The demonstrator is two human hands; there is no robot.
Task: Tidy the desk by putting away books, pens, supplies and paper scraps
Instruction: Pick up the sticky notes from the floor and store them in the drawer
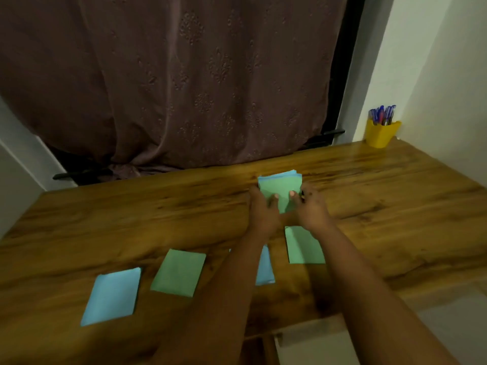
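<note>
A small stack of green and blue paper sheets (279, 184) sits mid-desk. My left hand (262, 213) grips its left edge and my right hand (311, 209) its right edge, thumbs on top. Loose sheets lie nearer me on the wooden desk (131, 212): a blue sheet (112, 296) at the left, a green sheet (179, 272) beside it, a second blue sheet (264, 270) partly hidden under my left forearm, and another green sheet (303, 246) under my right wrist.
A yellow cup (380, 134) filled with several pens stands at the desk's far right corner against the white wall. A dark patterned curtain (184, 88) hangs behind the desk. The desk's near right edge drops to a pale floor.
</note>
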